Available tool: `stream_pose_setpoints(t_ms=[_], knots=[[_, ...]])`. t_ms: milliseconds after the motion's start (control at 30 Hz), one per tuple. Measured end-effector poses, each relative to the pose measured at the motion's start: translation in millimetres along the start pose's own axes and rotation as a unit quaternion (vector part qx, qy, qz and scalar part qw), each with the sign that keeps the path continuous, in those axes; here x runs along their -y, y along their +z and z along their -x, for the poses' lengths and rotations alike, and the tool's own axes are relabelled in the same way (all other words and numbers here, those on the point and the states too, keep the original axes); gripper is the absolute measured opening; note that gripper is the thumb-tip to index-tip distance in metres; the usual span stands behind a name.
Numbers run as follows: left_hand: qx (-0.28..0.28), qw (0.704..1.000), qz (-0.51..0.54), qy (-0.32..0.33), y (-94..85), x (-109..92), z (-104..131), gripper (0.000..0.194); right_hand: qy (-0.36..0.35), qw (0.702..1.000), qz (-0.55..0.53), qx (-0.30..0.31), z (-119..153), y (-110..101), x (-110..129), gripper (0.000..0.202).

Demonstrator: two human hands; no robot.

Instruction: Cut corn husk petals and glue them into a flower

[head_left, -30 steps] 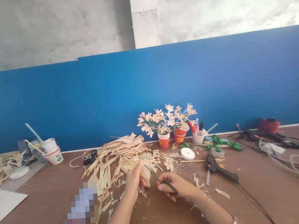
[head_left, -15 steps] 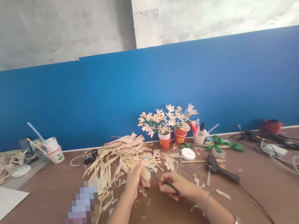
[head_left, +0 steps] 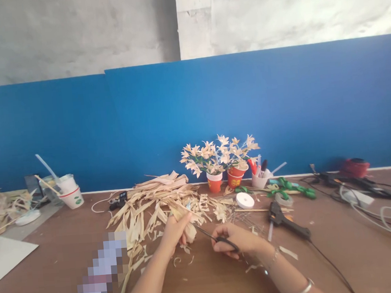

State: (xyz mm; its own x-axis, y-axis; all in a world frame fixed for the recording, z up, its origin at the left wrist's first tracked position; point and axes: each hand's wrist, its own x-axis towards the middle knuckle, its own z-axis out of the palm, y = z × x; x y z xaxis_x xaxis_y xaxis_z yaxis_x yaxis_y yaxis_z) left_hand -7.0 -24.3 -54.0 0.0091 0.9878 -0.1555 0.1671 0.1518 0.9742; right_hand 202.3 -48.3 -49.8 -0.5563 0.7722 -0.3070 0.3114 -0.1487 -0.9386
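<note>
My left hand [head_left: 175, 233] is closed on a pale dried corn husk [head_left: 189, 233], part of which hangs below the fingers. In my right hand [head_left: 235, 239] are black-handled scissors [head_left: 226, 242], their blades pointing left toward the husk. The blade tips reach close to the left fingers; whether they touch the husk I cannot tell. Behind my left hand spreads a heap of dried husks [head_left: 136, 214], with cut scraps around it. A loose pale husk flower [head_left: 220, 212] lies just beyond the hands.
Husk flowers [head_left: 213, 156] stand in red paper cups [head_left: 215, 184] by the blue partition [head_left: 146, 123]. To the right lie a white roll [head_left: 245, 200], a black glue gun [head_left: 287, 220] with its cord, and green strips [head_left: 286, 186]. A white cup [head_left: 73, 200] stands left.
My right hand with the scissors has drawn slightly right, away from the left hand. The left hand has turned a little, still gripping the husk. The view has shifted slightly.
</note>
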Motion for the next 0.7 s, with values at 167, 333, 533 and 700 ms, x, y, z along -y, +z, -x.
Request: stream_pose_setpoints(t_ms=[167, 333, 533, 700], knots=[[0.026, 1.0, -0.011, 0.014, -1.7, 4.5, -4.4, 0.036, -0.001, 1.0, 0.025, 0.005, 0.3, -2.9, -2.7, 0.019], [0.03, 0.999, -0.02, 0.024, -2.4, 8.1, -6.9, 0.031, -0.004, 0.999, 0.036, 0.014, 1.3, -2.7, -2.5, 0.018], [0.023, 0.999, -0.038, 0.02, -3.1, 8.2, -6.4, 0.027, -0.001, 0.999, 0.045, -0.006, 2.7, -2.2, -3.4, 0.019], [0.018, 0.998, -0.046, 0.024, -3.3, 8.5, -7.1, 0.028, 0.0, 0.998, 0.055, -0.005, 3.2, -1.7, -0.5, 0.02]])
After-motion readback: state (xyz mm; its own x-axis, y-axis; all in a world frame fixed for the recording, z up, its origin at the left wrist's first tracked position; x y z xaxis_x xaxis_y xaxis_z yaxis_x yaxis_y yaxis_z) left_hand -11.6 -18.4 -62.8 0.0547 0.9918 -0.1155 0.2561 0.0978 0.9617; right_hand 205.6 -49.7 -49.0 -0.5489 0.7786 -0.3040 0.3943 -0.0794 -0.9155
